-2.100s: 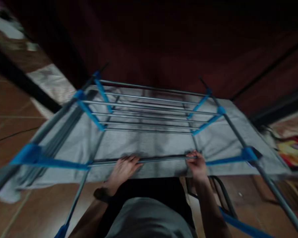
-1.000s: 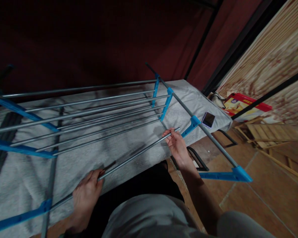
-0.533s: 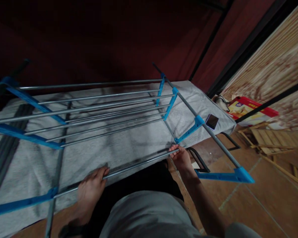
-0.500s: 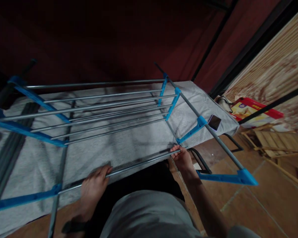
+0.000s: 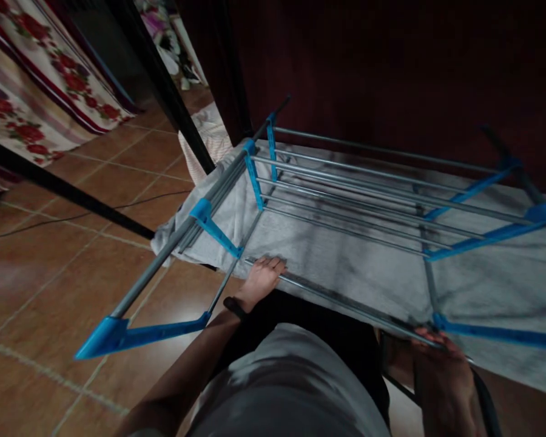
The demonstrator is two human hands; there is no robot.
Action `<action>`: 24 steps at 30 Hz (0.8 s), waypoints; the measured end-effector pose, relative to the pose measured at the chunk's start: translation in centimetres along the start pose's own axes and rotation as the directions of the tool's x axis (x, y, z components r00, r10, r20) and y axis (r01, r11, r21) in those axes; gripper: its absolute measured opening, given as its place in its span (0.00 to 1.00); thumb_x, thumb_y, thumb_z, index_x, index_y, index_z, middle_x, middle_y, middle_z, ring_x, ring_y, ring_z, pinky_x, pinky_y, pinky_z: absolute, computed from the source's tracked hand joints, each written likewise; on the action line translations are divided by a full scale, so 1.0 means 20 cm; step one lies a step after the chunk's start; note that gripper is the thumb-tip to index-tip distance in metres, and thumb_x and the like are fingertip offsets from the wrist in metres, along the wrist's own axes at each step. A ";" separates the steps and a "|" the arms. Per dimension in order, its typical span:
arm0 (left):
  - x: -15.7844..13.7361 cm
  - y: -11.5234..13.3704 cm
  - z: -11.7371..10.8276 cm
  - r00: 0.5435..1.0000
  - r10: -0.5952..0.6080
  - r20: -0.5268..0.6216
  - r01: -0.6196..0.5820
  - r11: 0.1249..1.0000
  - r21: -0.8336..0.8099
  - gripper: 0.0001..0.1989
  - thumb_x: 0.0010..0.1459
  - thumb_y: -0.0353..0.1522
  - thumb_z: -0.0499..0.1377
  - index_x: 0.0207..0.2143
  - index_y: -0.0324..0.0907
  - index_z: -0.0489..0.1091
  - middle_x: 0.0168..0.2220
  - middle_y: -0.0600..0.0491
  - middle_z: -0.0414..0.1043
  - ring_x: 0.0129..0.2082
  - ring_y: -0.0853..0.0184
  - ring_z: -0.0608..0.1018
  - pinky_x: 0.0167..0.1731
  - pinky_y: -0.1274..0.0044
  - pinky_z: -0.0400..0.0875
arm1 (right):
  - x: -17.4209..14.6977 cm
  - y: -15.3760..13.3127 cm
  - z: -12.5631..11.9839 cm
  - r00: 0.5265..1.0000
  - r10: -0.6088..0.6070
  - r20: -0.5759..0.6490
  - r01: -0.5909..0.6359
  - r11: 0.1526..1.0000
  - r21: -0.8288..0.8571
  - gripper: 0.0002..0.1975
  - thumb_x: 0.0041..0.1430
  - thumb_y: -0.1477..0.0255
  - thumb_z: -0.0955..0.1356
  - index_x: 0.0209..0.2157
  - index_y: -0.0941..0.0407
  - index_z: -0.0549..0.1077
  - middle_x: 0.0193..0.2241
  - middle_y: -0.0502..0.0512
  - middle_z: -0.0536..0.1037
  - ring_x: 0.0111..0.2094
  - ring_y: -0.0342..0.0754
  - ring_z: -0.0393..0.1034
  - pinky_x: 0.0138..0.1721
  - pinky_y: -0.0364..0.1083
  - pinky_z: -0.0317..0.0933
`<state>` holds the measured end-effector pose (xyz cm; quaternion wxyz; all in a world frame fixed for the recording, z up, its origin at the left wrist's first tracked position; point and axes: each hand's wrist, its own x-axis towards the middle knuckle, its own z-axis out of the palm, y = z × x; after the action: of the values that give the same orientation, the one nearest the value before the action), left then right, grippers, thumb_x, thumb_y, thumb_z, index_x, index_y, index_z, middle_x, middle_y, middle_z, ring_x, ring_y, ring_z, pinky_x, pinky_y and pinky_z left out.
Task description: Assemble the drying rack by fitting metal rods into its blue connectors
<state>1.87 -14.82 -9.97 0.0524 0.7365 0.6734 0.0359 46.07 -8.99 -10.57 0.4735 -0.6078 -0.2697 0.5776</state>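
A loose-looking grey metal rod [image 5: 341, 300] lies along the near edge of a grey cloth [image 5: 337, 255]. My left hand [image 5: 264, 278] is closed over it close to its left end, beside a blue plastic bracket [image 5: 218, 233]. Farther right, my right hand [image 5: 446, 352], somewhat blurred, grips the rod near the other end, below another blue bracket [image 5: 500, 332]. A short piece of rod sticks out past each hand. Behind stands a drying rack [image 5: 346, 194] of grey tubes and blue brackets, resting on the cloth.
Several grey tubes [image 5: 204, 206] lie together at the cloth's left end. Dark bed-frame-like posts [image 5: 159, 79] rise at left over a tiled floor [image 5: 40, 273], crossed by a thin cable [image 5: 82, 215]. A flowered curtain [image 5: 36, 91] hangs beyond. A dark red panel [image 5: 391, 79] stands behind the rack.
The view has swung left, bringing the curtain and left floor into sight. My left hand has shifted along the rod to near its left end; my right hand stays near the right end.
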 end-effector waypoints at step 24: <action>0.01 -0.11 0.00 0.994 0.106 0.021 -0.106 0.994 -0.016 0.10 0.65 0.27 0.52 0.45 0.42 0.71 0.45 0.49 0.76 0.43 0.62 0.77 0.49 0.69 0.64 | 0.12 0.06 0.21 1.000 0.017 0.001 -0.015 0.863 0.505 0.12 0.38 0.74 0.69 0.23 0.54 0.60 0.19 0.42 0.61 0.19 0.39 0.60 0.18 0.39 0.61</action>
<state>-0.29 -14.34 -10.19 0.0632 0.7712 0.6324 0.0353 42.25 -6.24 -12.22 0.6116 -0.4662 -0.1033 0.6309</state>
